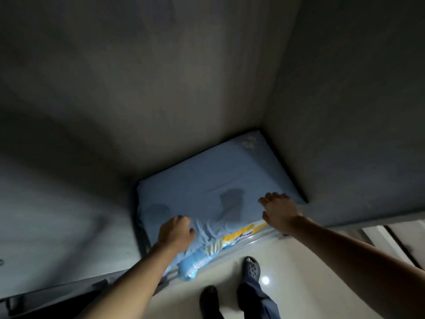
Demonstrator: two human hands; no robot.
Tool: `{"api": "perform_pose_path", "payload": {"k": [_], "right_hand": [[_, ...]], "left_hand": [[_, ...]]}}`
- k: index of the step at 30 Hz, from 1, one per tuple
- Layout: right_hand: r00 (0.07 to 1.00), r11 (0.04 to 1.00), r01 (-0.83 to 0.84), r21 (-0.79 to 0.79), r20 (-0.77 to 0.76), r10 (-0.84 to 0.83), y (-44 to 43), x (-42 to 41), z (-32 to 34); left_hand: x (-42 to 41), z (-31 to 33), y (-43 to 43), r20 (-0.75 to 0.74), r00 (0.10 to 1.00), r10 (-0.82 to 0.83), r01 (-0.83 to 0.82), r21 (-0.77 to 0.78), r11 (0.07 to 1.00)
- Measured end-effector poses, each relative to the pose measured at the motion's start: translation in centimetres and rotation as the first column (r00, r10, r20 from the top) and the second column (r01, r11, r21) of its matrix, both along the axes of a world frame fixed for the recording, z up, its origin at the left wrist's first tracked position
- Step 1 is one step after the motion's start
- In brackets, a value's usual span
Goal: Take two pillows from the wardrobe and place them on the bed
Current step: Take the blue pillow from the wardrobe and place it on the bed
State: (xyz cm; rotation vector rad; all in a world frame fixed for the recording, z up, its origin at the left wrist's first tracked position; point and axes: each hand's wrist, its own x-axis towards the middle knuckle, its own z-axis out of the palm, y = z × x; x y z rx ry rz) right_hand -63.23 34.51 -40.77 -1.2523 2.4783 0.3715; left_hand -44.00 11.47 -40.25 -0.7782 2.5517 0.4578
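Note:
A light blue pillow [213,178] lies flat on the floor of the dark wardrobe [161,88], filling the bottom compartment. Its front edge shows a yellow and white print and hangs slightly over the wardrobe's sill. My left hand [176,233] is closed on the bunched fabric at the pillow's front left. My right hand [279,209] rests on the pillow's front right corner with its fingers spread over the top. A second pillow is not distinguishable; the bed is out of view.
The wardrobe's grey side walls [345,111] close in on both sides of the pillow. A metal sliding-door track [257,236] runs along the sill. My feet in dark clogs [251,268] stand on the glossy white floor just before it.

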Motion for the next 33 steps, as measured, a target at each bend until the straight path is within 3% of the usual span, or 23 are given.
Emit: {"api": "perform_pose_path", "payload": {"k": [10,15,21,23,26,31,33], "right_hand": [[0.989,0.995,-0.099,-0.013,0.107,0.100,-12.4,-10.6,-13.2],[0.987,0.985,0.027,-0.172,0.161,0.001,-21.0,-16.2,-18.8],[0.982,1.000,0.016,-0.021,0.190,-0.012,-28.6,-21.0,-24.6],[0.979,1.000,0.004,0.008,0.204,-0.006,-29.4,-21.4,-25.7],[0.994,0.999,-0.042,-0.022,0.101,0.044,-29.5,-20.9,-25.4],[0.981,0.942,-0.182,-0.282,0.017,0.194,-26.8,-18.0,-20.2],[0.977,0.931,-0.198,-0.305,0.013,0.212,-24.5,-16.1,-18.0]], "left_hand": [[-6.4,-12.2,-2.8,0.080,0.971,0.226,-0.231,0.061,0.971],[-7.7,-20.0,-4.6,0.055,0.958,0.280,-0.283,0.052,0.958],[-6.7,-26.7,-2.8,-0.016,0.942,0.335,-0.335,-0.041,0.941],[-6.3,-27.4,-2.6,-0.036,0.942,0.333,-0.335,-0.051,0.941],[-5.7,-26.9,-3.0,-0.008,0.952,0.307,-0.307,-0.026,0.951],[-4.8,-22.7,-3.2,0.138,0.970,0.198,-0.203,0.023,0.979],[-4.5,-20.2,-3.7,0.113,0.971,0.212,-0.212,-0.014,0.977]]}}
